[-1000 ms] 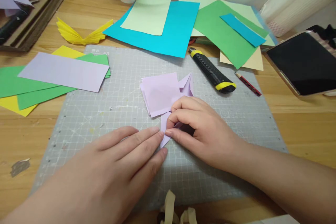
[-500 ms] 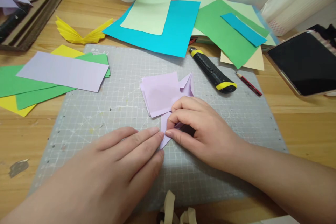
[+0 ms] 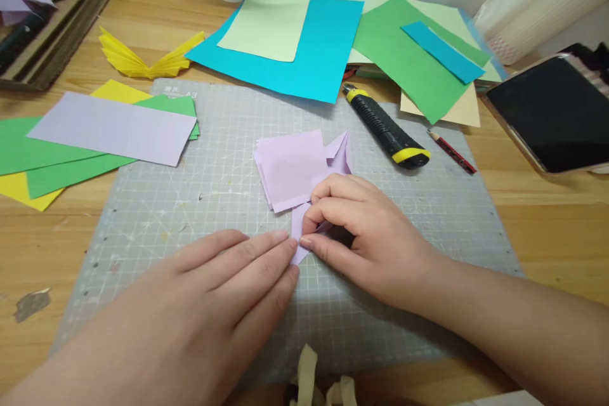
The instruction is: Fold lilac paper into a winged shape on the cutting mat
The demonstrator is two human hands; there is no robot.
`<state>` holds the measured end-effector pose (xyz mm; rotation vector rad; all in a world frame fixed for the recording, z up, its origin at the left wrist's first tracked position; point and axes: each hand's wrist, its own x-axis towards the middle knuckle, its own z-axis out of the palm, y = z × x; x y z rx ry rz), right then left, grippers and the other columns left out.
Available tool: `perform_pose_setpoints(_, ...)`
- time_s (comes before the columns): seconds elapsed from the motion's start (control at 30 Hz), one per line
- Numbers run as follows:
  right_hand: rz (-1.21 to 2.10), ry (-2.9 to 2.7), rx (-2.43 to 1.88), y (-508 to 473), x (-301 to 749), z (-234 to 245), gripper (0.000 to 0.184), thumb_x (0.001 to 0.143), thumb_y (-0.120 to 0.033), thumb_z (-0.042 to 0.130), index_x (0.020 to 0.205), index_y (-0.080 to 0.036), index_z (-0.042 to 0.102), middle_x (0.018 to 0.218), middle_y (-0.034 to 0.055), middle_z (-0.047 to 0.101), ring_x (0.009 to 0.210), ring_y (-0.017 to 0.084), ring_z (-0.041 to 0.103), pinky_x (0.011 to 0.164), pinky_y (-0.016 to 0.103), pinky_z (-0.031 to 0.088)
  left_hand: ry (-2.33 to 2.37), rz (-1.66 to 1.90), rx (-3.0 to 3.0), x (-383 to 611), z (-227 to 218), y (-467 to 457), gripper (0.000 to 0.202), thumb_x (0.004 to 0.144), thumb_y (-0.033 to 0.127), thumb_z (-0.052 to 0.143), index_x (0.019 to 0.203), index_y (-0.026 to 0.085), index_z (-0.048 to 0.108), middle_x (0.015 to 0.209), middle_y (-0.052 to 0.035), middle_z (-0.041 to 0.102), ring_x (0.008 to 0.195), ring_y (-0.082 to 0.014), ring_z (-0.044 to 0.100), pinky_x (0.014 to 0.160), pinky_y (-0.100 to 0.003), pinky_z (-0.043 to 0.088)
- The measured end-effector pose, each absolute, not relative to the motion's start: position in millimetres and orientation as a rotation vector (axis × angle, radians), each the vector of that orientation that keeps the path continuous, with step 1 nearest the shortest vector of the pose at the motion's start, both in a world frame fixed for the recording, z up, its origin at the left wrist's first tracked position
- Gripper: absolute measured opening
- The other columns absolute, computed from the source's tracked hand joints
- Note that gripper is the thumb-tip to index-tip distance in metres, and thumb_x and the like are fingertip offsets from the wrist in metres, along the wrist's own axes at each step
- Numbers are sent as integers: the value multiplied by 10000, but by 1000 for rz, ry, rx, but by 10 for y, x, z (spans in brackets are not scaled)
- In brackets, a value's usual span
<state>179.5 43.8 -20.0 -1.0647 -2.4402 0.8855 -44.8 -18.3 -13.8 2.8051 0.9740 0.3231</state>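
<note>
A small folded piece of lavender paper lies on the grey cutting mat, its lower tip pointing toward me. My right hand pinches it with curled fingers and thumb, covering much of it. From the left, my left hand lies flat with fingers stretched out, the fingertips touching the paper's left edge. Just above sits a small stack of lavender paper squares. Beside the stack, a pointed lavender fold shows behind my right knuckles; whether it joins the held piece is hidden.
A utility knife and short pencil lie right of the stack. Coloured sheets, including a blue sheet, spread along the back. Left are a lavender strip and a pleated yellow paper. A dark-screened tablet lies right.
The left fingertips have shifted very slightly over the lower tip, so less of it shows. The right hand keeps its pinch; the view has moved a little.
</note>
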Motion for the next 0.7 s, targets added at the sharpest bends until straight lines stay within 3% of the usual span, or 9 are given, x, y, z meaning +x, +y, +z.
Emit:
perform_pose_setpoints(0.2, 884, -2436, -1074, 445, 1783, -202, 65, 865, -156, 631, 801, -168, 629, 857, 18, 562, 833, 171, 517, 756, 340, 368, 996, 339, 2829, -434, -145, -219, 427, 910, 170, 393, 1316, 155, 524, 1363, -28, 591, 1187, -193, 532, 1031, -357, 327)
perform_pose_setpoints(0.57, 890, -2444, -1088, 436, 1787, -203, 70, 872, -157, 610, 807, -183, 611, 864, 22, 564, 840, 183, 515, 763, 352, 373, 969, 294, 2883, -419, -156, -206, 542, 812, 38, 347, 1322, 115, 514, 1362, -52, 584, 1185, -216, 532, 1000, -390, 365)
perform_pose_setpoints(0.7, 879, -2442, -1084, 447, 1786, -204, 76, 870, -149, 607, 802, -182, 607, 858, 21, 561, 830, 180, 514, 751, 348, 373, 986, 293, 2859, -416, -153, -229, 525, 839, 76, 363, 1346, 112, 494, 1371, -55, 577, 1212, -217, 513, 1008, -392, 364)
